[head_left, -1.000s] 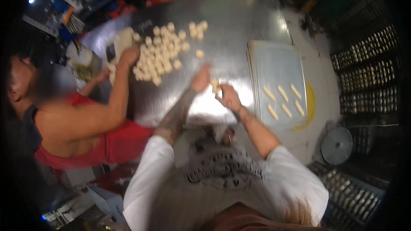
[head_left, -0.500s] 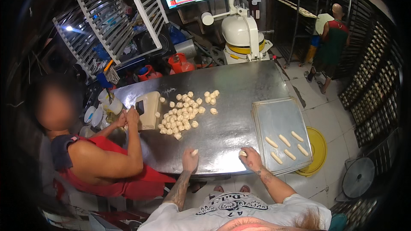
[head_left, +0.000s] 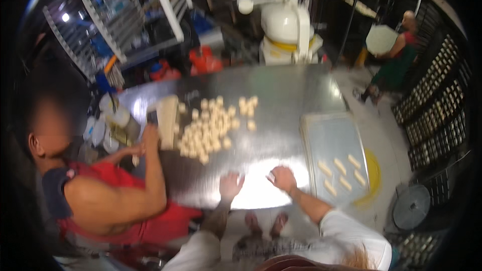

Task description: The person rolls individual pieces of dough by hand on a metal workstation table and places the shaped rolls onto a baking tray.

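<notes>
Six dough sticks (head_left: pixel 345 183) lie on the tray (head_left: pixel 329 135) at the right of the table (head_left: pixel 291 90), two rows of three, same slant, none touching. Dough balls (head_left: pixel 207 131) are clustered on the table ahead and left of the hands, a few strays off the cluster's right side.

Left hand (head_left: pixel 232 185): fingers look loosely spread, nothing visibly gripped; can't tell if dough sits under the palm. Right hand (head_left: pixel 283 177): fingers bent inward and blurred; can't tell how far closed or whether a piece is in there. Hands are side by side with a gap between, over bright glare, so I can't confirm any dough there.

How I'd run it, judging this as shaping by hand: palms flat, light pressure, both sides matched so one end doesn't thin out. Work middle outward; ease off if the piece skids on slick metal. Take the sticks on the tray as my reference for length and thickness. Support the full length when lifting; soft dough probably stretches if pinched at one end. Match the slant and leave gaps. I'd keep the left elbow tucked: co-worker's arm (head_left: pixel 113 196) is near on that side.
</notes>
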A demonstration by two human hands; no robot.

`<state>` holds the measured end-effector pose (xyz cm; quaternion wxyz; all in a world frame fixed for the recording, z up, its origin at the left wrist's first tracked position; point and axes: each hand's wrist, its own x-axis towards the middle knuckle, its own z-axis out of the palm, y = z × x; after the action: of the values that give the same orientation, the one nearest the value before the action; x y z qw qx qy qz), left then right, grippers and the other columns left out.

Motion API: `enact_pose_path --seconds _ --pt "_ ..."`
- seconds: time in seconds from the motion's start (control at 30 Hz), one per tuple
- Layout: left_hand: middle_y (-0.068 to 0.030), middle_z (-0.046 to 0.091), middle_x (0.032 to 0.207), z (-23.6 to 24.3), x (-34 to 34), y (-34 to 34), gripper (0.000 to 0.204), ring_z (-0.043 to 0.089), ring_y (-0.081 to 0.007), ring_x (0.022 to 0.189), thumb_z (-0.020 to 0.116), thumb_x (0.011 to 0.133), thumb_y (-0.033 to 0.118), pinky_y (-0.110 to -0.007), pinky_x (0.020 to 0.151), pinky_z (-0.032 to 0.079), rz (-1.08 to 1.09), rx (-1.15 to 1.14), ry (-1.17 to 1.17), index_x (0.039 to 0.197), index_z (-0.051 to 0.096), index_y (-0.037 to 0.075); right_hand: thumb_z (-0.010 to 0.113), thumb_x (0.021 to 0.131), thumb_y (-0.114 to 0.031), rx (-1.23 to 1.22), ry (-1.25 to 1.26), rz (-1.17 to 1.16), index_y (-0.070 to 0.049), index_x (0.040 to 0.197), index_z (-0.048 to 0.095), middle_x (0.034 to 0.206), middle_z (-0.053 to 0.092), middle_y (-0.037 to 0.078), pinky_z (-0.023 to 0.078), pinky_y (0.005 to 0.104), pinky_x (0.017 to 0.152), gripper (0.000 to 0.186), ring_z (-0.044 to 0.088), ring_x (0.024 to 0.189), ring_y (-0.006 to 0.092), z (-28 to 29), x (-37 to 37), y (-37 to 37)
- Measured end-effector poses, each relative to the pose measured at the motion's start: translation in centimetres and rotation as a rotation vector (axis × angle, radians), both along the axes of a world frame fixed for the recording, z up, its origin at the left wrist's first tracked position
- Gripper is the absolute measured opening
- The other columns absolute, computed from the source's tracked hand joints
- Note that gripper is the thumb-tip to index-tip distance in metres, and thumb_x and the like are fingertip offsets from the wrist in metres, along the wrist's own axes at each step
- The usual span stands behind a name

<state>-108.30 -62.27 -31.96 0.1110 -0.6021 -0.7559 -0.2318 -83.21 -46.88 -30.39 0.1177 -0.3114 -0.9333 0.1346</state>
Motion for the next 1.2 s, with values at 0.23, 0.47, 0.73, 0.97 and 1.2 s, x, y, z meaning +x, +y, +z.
enact_pose_path --seconds 0.23,0.47,0.73,0.97,1.2 --pt "-0.0133 0.064 0.089 2.3 0.6 -0.7 0.039 0.062 -0.0362 0.075 0.076 0.094 0.044 -0.05 0.072 0.047 -0.017 -0.089 -0.118 0.083 0.067 0.007 0.066 0.102 -0.043 0.042 0.102 -0.026 -0.009 0.098 0.075 0.099 0.069 0.012 0.051 0.0438 0.088 0.035 0.064 0.098 0.0313 2.5 1.5 -0.7" --pt "-0.0147 0.064 0.09 2.4 -0.2 1.1 0.041 0.061 -0.0377 0.073 0.074 0.095 0.046 -0.051 0.071 0.048 0.04 -0.152 -0.099 0.085 0.069 0.007 0.074 0.095 -0.043 -0.039 0.053 -0.117 -0.008 0.089 0.072 0.09 0.068 0.013 0.053 0.0478 0.078 0.036 0.066 0.094 0.0345 2.6 -0.4 0.3" --pt "-0.0137 0.063 0.086 3.0 0.0 2.1 0.039 0.062 -0.0374 0.076 0.071 0.099 0.042 -0.052 0.072 0.047 0.078 -0.09 -0.145 0.082 0.069 0.007 0.069 0.099 -0.041 -0.11 -0.009 -0.123 -0.006 0.091 0.074 0.094 0.071 0.014 0.051 0.0466 0.088 0.037 0.065 0.096 0.0348 2.4 -2.0 1.9" --pt "-0.0147 0.066 0.086 3.4 -1.0 4.5 0.044 0.065 -0.0348 0.083 0.063 0.105 0.041 -0.053 0.075 0.048 0.075 -0.047 -0.161 0.084 0.075 0.004 0.066 0.101 -0.041 0.041 0.095 -0.198 -0.006 0.091 0.075 0.094 0.07 0.016 0.051 0.0489 0.089 0.038 0.066 0.097 0.0355 2.4 -3.5 2.6" --pt "-0.0151 0.068 0.087 2.5 -1.5 4.5 0.05 0.066 -0.0351 0.088 0.058 0.108 0.042 -0.052 0.083 0.047 0.267 -0.005 -0.272 0.078 0.076 0.005 0.066 0.101 -0.043 -0.203 0.19 -0.293 -0.006 0.093 0.076 0.098 0.071 0.017 0.048 0.05 0.091 0.039 0.065 0.099 0.0367 3.1 -4.1 3.9"
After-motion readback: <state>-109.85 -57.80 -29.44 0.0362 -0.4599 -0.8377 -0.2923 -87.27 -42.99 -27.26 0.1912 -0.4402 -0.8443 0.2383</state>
